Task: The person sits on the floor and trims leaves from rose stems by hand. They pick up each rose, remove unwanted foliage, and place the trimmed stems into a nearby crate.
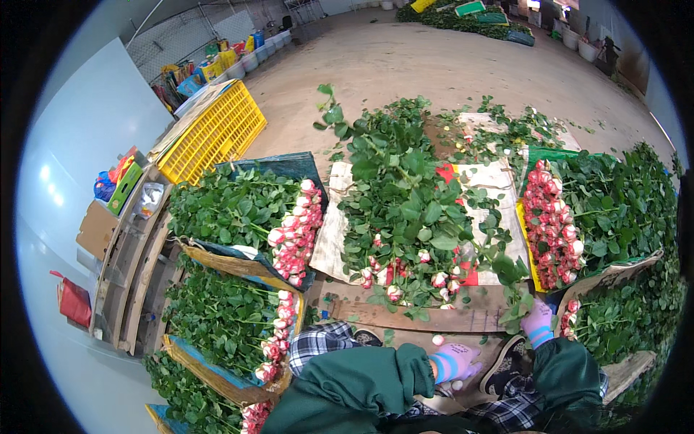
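Note:
My right hand (538,320), in a lilac and blue glove, is closed around leafy rose stems (509,276) beside the right end of a wooden board (412,317). My left hand (458,362), gloved alike, is low in front of my body; its fingers are partly curled, and whether they hold anything cannot be told. Near it lie a pale rose head (438,340) and another small pale piece (457,385). Past the board, a heap of red-and-white roses (394,293) with long leafy stems (412,200) lies on white sacking (331,228).
Wrapped rose bundles stand at the left (295,233) and right (553,228). A yellow plastic crate (211,135) and a wooden pallet-like rack (130,282) stand at far left. Loose leaves (488,135) litter the floor beyond. My shoe (504,366) is between my hands.

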Available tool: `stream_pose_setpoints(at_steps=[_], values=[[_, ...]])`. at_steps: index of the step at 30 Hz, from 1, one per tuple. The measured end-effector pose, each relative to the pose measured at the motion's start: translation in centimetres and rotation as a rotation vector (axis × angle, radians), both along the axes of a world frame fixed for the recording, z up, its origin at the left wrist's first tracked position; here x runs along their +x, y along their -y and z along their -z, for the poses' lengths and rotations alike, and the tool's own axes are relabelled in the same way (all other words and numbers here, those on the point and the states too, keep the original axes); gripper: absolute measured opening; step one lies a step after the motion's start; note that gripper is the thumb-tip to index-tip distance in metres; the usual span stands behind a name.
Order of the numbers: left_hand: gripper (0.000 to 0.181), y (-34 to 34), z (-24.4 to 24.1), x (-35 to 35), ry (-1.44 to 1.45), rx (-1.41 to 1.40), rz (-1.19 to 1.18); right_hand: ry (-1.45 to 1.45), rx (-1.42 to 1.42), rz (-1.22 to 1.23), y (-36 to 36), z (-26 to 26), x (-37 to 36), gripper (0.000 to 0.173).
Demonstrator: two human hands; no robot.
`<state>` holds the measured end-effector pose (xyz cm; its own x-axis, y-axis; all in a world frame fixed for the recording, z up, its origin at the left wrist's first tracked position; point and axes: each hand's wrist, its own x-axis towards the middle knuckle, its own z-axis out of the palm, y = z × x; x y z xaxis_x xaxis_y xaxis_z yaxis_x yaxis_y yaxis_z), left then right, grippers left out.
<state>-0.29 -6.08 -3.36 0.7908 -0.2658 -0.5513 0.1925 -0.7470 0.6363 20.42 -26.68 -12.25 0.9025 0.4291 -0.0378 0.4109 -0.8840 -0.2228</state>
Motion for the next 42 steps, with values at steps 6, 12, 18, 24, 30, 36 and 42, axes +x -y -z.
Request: stream_pose_setpoints(at_steps=[6,12,18,24,30,36,42], values=[[0.052,-0.6,-1.2,-1.0,0.074,0.005,0.014,0.062,0.231,-0.145,0.6,-0.1,-2.4,0.027],[0.060,0.0,0.9,-0.2,0.118,-0.010,0.091,0.036,0.168,-0.248,0.8,1.5,-2.3,0.028],[0.061,0.4,-1.3,0.9,-0.016,-0.035,0.075,-0.050,0.444,-0.190,-1.4,-2.2,-0.4,0.045],[0.053,0.7,-0.4,1.0,-0.030,-0.091,0.008,-0.319,1.013,0.110,-4.3,-10.4,10.4,0.020],[0.051,-0.4,0.5,2.2,-0.081,-0.096,-0.018,-0.053,1.399,0.238,-5.2,-25.1,20.7,0.022],[0.057,-0.8,1.7,3.7,-0.226,-0.136,-0.019,-0.038,1.614,0.604,-0.5,-24.0,34.8,0.028],[0.045,-1.0,3.2,4.8,-0.217,-0.182,-0.039,-0.491,1.731,0.798,6.8,-13.1,41.8,0.025]])
